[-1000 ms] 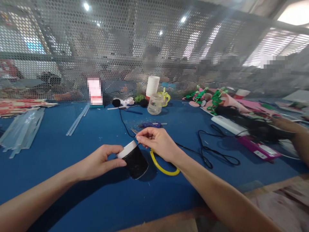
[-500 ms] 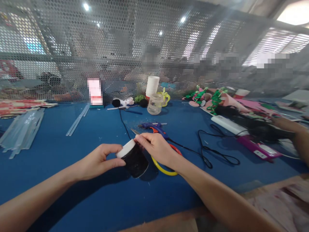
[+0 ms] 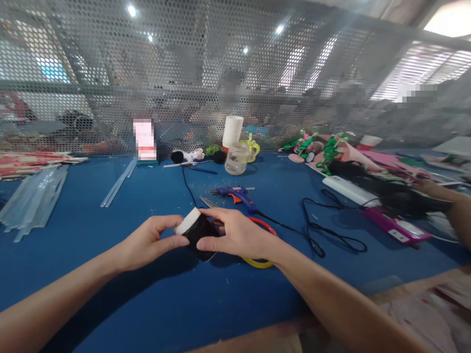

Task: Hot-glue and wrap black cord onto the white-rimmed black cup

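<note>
A white paper cup wrapped in black yarn (image 3: 199, 231) is tilted just above the blue table, its bare white band facing up and left. My left hand (image 3: 147, 242) grips that white end between thumb and fingers. On the other side, my right hand (image 3: 243, 238) closes around the black part, thumb in front and fingers mostly hidden behind. Partly under my right hand lie scissors (image 3: 259, 264) with red and yellow handles. A black strand (image 3: 188, 185) runs from a black yarn ball (image 3: 177, 156) toward the cup. Beyond my right hand rests a blue glue gun (image 3: 241, 196).
Clear glue sticks (image 3: 35, 201) lie at the left. Stacked paper cups (image 3: 233, 130) and a clear jar (image 3: 236, 159) stand at the back. To the right are a looping black cable (image 3: 312, 235), a purple-and-white power strip (image 3: 395, 225) and another person's arm (image 3: 459, 211).
My right hand has moved from pinching at the cup's upper edge to wrapping around its black side. The cup has shifted slightly up and left, still in my left hand.
</note>
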Motion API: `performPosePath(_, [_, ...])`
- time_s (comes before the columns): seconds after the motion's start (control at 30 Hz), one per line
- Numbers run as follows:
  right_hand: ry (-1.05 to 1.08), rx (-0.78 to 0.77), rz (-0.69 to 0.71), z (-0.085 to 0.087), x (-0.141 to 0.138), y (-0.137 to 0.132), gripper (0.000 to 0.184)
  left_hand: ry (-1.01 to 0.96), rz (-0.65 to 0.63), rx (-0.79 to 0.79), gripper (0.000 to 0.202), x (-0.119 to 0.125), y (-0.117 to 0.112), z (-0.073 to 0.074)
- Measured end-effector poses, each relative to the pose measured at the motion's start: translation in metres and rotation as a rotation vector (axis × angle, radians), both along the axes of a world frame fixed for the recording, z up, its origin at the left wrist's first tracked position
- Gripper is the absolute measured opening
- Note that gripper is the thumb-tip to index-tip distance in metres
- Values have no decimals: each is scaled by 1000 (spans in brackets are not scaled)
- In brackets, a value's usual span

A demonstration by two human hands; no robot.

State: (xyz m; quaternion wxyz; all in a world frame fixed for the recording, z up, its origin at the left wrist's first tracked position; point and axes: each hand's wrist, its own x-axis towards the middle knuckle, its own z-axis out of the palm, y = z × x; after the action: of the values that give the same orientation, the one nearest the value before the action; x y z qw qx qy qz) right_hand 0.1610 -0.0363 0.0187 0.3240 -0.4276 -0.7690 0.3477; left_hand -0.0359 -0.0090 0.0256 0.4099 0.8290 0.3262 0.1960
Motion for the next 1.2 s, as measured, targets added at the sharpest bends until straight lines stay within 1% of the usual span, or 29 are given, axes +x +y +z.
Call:
performPosePath(0.07, [-11,1,-8,-1,0,0,55,29,7,10,18,0,1,-1])
performPosePath(0.17, [-38,53,-56,-5,-2,1,58,57,3,29,20,-1,2,-1])
performPosePath(0.27, [-111,173,-122,-10,-7,1,61,66,-8,28,22,1,1,0])
performPosePath(0.33, [-165,255,-148,-14,-12,-2,64,69,19,23,25,4,-1,1])
performPosePath(0.43, [-227,318,-137,-20,-19,-7,67,37,91,-26,26,7,-4,1])
performPosePath(0.53, [-282,382,-131,-25,-23,-11,68,11,123,-79,22,9,-7,1])
performPosePath(0.67, [-356,454,-143,-28,-25,-12,67,11,159,-57,19,11,-9,-1])
performPosePath(0.83, [-391,510,-142,-30,-28,-12,67,-7,202,-34,19,12,-11,-3])
performPosePath(0.97, [-378,509,-138,-29,-28,-13,69,-21,200,-22,20,11,-10,-3])
performPosePath(1.03, [-337,523,-155,-26,-26,-12,69,-10,189,-19,21,10,-10,-4])
performPosePath(1.1, [-257,541,-170,-23,-23,-11,63,-1,183,-12,22,8,-9,-4])
performPosePath(1.2, [-106,517,-167,-17,-17,-6,47,6,175,-4,23,8,-8,-5])
